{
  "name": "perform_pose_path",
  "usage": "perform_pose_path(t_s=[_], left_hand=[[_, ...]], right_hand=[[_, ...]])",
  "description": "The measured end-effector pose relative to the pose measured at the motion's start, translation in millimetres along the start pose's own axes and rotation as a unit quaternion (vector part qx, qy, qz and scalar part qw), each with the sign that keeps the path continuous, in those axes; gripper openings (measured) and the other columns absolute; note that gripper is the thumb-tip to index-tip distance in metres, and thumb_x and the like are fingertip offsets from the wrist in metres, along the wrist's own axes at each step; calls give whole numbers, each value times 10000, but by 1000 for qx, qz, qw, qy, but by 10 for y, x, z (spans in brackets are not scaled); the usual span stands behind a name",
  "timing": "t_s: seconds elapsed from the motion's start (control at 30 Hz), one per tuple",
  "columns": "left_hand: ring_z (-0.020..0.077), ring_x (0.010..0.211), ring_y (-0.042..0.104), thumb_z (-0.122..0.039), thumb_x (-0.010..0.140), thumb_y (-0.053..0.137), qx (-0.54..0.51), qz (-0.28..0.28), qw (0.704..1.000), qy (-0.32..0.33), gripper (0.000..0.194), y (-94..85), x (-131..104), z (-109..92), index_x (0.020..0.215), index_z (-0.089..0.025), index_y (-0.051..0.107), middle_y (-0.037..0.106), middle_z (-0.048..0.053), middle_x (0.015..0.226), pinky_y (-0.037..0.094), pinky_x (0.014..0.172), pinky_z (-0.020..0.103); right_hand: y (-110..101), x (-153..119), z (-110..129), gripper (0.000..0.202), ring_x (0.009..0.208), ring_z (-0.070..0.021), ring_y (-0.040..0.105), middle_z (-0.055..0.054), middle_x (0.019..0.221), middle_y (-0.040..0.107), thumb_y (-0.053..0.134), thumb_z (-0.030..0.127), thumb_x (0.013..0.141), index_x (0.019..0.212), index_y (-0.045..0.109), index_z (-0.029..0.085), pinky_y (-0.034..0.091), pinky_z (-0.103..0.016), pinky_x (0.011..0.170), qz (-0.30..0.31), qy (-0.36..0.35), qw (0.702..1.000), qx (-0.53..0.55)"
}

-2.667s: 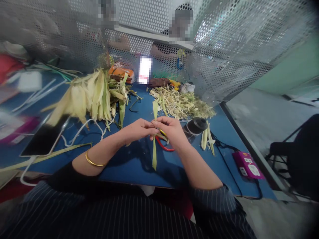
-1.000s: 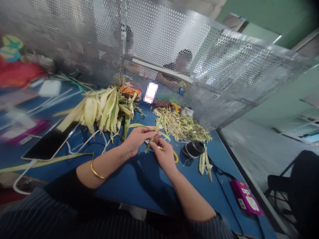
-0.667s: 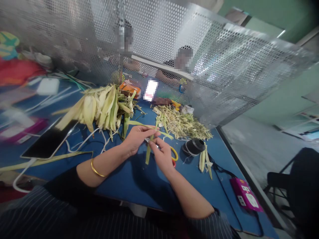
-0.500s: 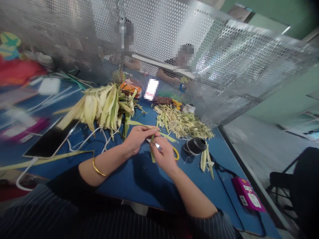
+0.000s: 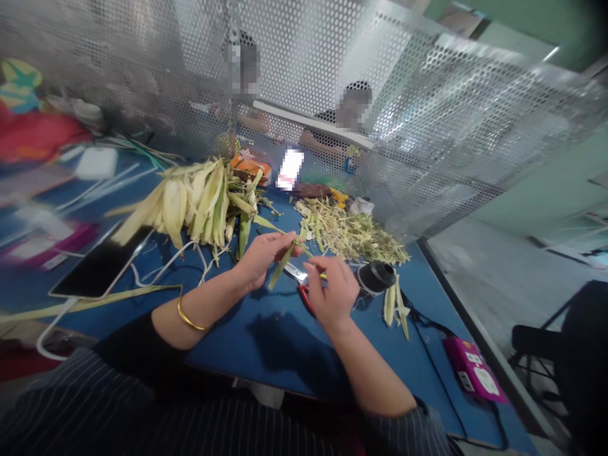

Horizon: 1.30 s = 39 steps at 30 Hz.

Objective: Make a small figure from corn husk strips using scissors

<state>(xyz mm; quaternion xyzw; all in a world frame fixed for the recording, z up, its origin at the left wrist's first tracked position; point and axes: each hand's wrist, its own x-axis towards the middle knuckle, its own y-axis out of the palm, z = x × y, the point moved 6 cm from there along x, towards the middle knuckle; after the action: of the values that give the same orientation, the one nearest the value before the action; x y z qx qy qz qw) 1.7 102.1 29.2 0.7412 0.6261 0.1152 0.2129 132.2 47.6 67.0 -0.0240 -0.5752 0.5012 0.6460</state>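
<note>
My left hand (image 5: 263, 259) is closed, its thumb and fingers pinching pale green corn husk strips (image 5: 281, 267) where they cross in a knot-like bunch. One strip hangs down below the fingers, and another points away to the upper left. My right hand (image 5: 333, 290) is closed too, just to the right, with its fingertips at the end of a strip that runs from the bunch. Under the hands lies a pair of scissors (image 5: 295, 272), blades to the left, its red and yellow handles partly hidden by my right hand. A black thread spool (image 5: 376, 277) stands beside my right hand.
A bundle of corn husks (image 5: 194, 199) lies left of a heap of husk scraps (image 5: 349, 231). A black-screened tablet (image 5: 102, 263) with white cables is at the left. A magenta power strip (image 5: 474, 370) sits at the right edge. A perforated metal screen (image 5: 304, 69) stands behind; people sit beyond it.
My right hand has moved right and toward me, away from my left fingers. The scissors' blades and red handle have come into view. My left hand still pinches the husk strips.
</note>
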Motion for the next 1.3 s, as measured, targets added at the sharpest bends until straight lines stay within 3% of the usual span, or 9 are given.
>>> perform_pose_path(t_s=[0.1,0.33,0.47,0.57,0.73,0.87,1.1,1.2,1.3], left_hand=[[79,585,539,-314,679,726,31,-19,999,23,242,-9,-1,-19,785,-98,700,619,23,627,430,613,206],[80,481,494,-334,680,693,152,-36,985,77,233,-78,39,-47,614,-115,650,617,35,618,399,488,219],[76,415,464,-331,710,645,228,-1,972,59,222,-18,-5,-48,624,-127,651,605,28,572,343,411,205],[78,388,456,-293,718,614,327,100,939,40,210,133,-78,25,583,-136,649,576,11,502,327,399,199],[96,386,489,-288,734,576,399,227,888,28,231,296,-201,195,564,-148,646,560,1,459,352,411,203],[90,379,488,-391,747,587,407,257,876,21,301,347,-243,273,585,-147,657,617,27,519,364,407,198],[85,341,455,-395,719,603,303,111,946,-42,312,174,-149,241,568,-131,671,635,61,538,315,356,210],[95,383,503,-297,712,604,183,53,976,-106,210,70,-91,224,621,-123,677,650,61,587,344,366,211],[104,452,556,-294,708,638,110,7,987,-119,191,-1,-40,167,673,-112,684,668,78,643,288,337,187]], right_hand=[[51,57,-125,231,926,-226,567,-93,944,650,540,346,852,1009,600,187,388,-347,833,33,27,999,-28],[281,-8,-137,273,547,-111,489,32,574,564,446,352,897,706,570,201,349,-232,577,204,100,969,95],[38,101,-170,230,678,-139,546,-5,703,622,513,374,865,789,642,199,386,-260,672,101,100,986,89],[-52,170,-250,199,788,-175,557,-38,777,633,576,372,823,852,686,209,398,-314,772,64,105,989,87],[230,76,-320,196,647,-132,535,-2,676,600,624,367,768,732,643,176,421,-261,625,209,248,881,344],[263,37,-325,227,496,-78,412,59,537,469,651,367,746,658,559,179,336,-216,498,164,316,816,456],[-52,99,-312,137,531,-100,463,41,590,509,600,325,799,769,564,196,378,-251,542,15,254,909,331],[-148,112,-70,101,645,-136,553,-2,696,608,544,288,848,789,566,209,407,-292,648,34,85,985,148],[-35,7,192,78,727,-167,579,-34,770,658,520,229,867,880,596,217,376,-330,709,93,-126,987,-27]])
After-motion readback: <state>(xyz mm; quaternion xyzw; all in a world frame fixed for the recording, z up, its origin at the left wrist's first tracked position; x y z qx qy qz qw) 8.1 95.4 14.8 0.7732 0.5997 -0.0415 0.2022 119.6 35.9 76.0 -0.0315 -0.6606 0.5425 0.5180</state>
